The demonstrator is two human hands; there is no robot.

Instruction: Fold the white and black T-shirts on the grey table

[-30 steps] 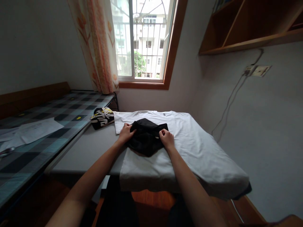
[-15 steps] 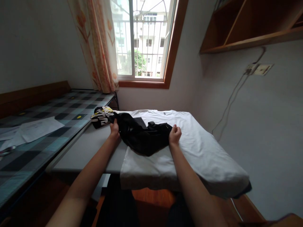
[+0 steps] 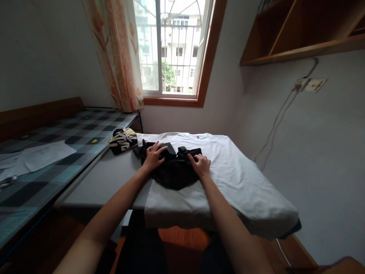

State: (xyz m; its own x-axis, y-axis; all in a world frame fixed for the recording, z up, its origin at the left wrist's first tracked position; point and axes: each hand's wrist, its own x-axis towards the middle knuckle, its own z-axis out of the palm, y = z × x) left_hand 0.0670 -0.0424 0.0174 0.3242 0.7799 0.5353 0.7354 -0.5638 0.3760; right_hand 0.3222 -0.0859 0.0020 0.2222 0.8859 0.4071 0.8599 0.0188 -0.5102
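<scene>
A bunched black fabric piece (image 3: 173,177) lies on the white cloth (image 3: 236,179); its folds hide whether it is a garment or a bag. On its left part rests my left hand (image 3: 154,156), fingers spread over the top. My right hand (image 3: 201,165) lies on the right end, with thumb and fingers apart and slightly bent. Between the hands, a dark flat-sided part (image 3: 170,149) shows at the back. A folded black-and-white printed cloth (image 3: 123,140) with yellow marks sits just beyond my left hand.
The white cloth is spread over the right of a grey tabletop (image 3: 105,179). Along the left runs a checked bed surface (image 3: 65,131) with paper sheets (image 3: 42,154). A window and curtain (image 3: 116,57) are ahead; a wooden shelf (image 3: 285,34) hangs upper right, above a socket with cables.
Both hands have let go of the black fabric's raised ends and moved inward onto it. Its left end has come down, and the piece lies more compact.
</scene>
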